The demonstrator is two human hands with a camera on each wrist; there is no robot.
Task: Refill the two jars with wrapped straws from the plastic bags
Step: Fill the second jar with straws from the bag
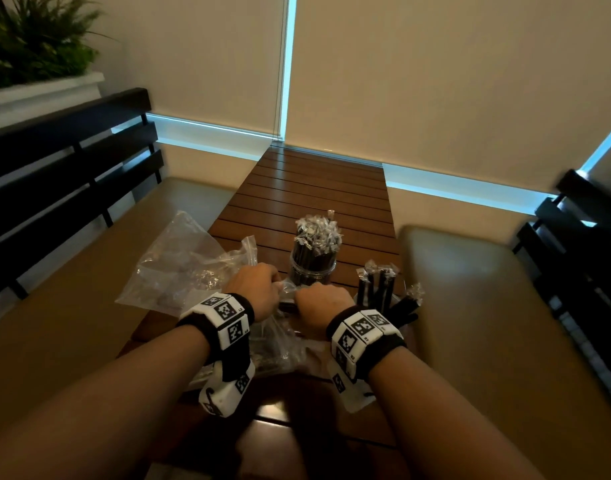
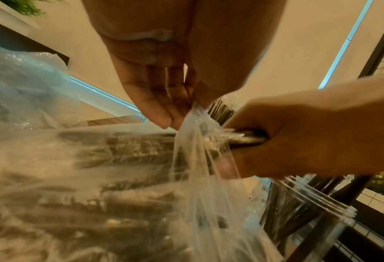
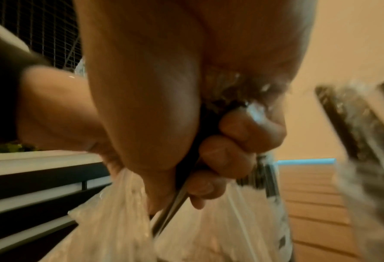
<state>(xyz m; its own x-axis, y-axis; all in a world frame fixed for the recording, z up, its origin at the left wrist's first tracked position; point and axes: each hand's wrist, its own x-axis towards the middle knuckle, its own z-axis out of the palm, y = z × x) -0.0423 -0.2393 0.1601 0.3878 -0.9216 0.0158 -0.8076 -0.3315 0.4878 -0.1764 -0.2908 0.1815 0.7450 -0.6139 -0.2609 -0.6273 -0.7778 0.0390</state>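
The step in hand looks like drawing a bundle of wrapped straws point(image 2: 242, 138) out of the near plastic bag point(image 2: 119, 177), and it will go best if the two hands work against each other: the left hand point(image 1: 259, 289) should keep the film pulled taut and away from the bundle, while the right hand point(image 1: 323, 303) slides the straws out along their length, not upward, so the crinkled wrapper ends do not snag on the bag's mouth. The left fingers point(image 2: 164, 113) are closed in a pinch on a gathered edge of the bag. The right fingers point(image 3: 226, 154) are curled tight round a handful of dark straws, whose near ends run back into the bag below the fist. Just beyond the hands on the desk point(image 1: 314, 188) stands the far jar point(image 1: 312, 271), already packed full; the right jar point(image 1: 376, 292), just right of the right hand, holds only a few straws and is likely where this handful should go. A second bag point(image 1: 172, 265) lies crumpled at the left.
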